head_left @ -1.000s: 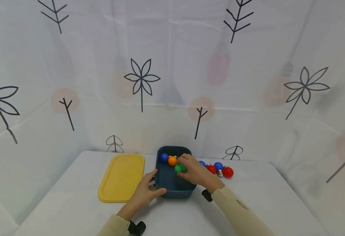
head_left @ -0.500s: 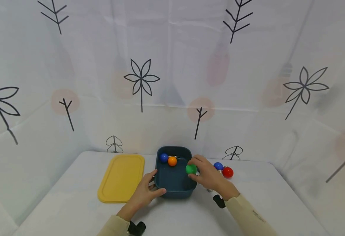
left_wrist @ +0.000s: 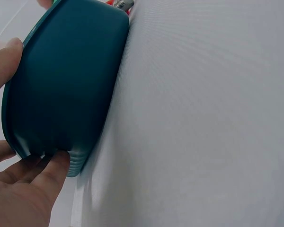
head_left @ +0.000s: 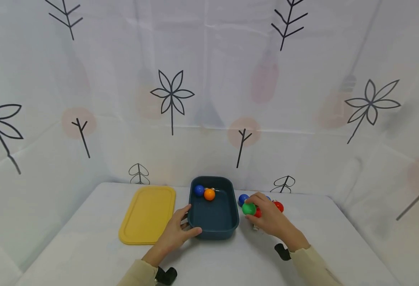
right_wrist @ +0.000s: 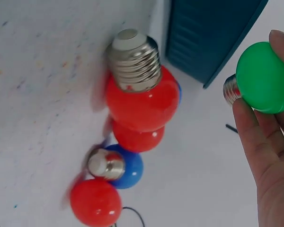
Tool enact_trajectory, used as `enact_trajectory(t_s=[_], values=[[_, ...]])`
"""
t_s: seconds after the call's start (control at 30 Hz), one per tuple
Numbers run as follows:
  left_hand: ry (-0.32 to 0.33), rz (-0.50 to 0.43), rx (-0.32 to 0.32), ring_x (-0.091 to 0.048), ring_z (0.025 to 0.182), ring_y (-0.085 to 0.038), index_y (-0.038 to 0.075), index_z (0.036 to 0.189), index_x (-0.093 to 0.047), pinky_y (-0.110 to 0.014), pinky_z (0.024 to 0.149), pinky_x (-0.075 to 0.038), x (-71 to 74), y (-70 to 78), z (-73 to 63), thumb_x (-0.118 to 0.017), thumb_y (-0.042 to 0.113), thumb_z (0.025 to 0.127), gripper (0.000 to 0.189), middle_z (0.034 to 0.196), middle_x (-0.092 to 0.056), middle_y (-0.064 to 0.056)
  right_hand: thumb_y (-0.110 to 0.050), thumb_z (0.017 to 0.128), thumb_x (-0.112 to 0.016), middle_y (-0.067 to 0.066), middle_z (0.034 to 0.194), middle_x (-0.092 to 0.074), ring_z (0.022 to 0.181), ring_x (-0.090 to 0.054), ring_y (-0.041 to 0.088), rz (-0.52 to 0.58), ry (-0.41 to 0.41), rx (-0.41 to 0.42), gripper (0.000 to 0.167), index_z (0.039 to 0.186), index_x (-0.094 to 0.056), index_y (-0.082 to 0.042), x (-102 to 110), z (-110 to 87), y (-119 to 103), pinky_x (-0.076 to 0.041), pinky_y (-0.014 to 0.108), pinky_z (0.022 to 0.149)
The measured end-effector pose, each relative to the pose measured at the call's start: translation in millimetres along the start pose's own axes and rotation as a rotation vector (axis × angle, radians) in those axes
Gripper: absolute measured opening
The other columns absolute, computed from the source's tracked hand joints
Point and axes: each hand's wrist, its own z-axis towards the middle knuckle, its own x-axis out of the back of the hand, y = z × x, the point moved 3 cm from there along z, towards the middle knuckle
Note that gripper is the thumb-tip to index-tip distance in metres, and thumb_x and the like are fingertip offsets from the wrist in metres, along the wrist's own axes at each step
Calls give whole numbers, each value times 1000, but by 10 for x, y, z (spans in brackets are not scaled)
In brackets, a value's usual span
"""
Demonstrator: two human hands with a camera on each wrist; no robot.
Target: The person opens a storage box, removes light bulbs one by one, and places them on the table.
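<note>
My right hand (head_left: 266,212) pinches a round green light bulb (right_wrist: 265,78) between thumb and fingers, its metal screw base pointing away from the palm. In the head view it is over the loose bulbs, right of a dark teal plastic bin (head_left: 214,234). My left hand (head_left: 177,230) holds that bin at its near left corner, thumb at the front rim and fingers on the ribbed side. Inside the bin, near its far left corner, lie a blue bulb (head_left: 199,190) and an orange bulb (head_left: 209,194).
Several red bulbs (right_wrist: 142,101) and blue bulbs (head_left: 243,199) lie on the white table (head_left: 88,254) beside the bin, partly hidden by my right hand. A flat yellow lid (head_left: 148,215) lies left of the bin. A patterned cloth backdrop (head_left: 209,151) rises behind the table.
The right hand has carried the green bulb out of the bin to the right, over the loose bulbs. The left hand and the bin have stayed in place.
</note>
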Motion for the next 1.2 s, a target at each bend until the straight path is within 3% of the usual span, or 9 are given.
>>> enact_trajectory(t_s=[0.3,0.47,0.8,1.2], values=[[0,2,-10,-34,135,-37,6,149,-28,-47,104,-39,0,6,4,-77,37,80,91,150,-28,-19,-10,76,-82,-8,110,-52,96,-54,12,57,6,15,40,109,-60,-19,36,-150,134,-55,39,86],[-4,-5,-12,-34,135,-37,6,150,-27,-47,105,-38,4,9,3,-77,41,78,94,149,-28,-19,-10,75,-82,-8,107,-53,95,-54,12,36,27,-16,41,109,-61,-18,73,-223,189,-56,40,84],[-2,-26,-9,-33,135,-37,4,150,-26,-48,106,-37,4,4,-5,-77,33,80,91,150,-27,-19,-10,73,-83,-7,108,-54,97,-55,13,-10,36,-71,42,108,-61,-17,73,-315,312,-55,39,85],[-3,-6,-5,-34,134,-38,5,149,-27,-48,105,-38,-2,0,-9,-77,37,79,92,149,-28,-20,-5,71,-82,-6,107,-51,96,-55,13,-42,48,-72,43,105,-59,-17,63,-410,460,-55,34,85]])
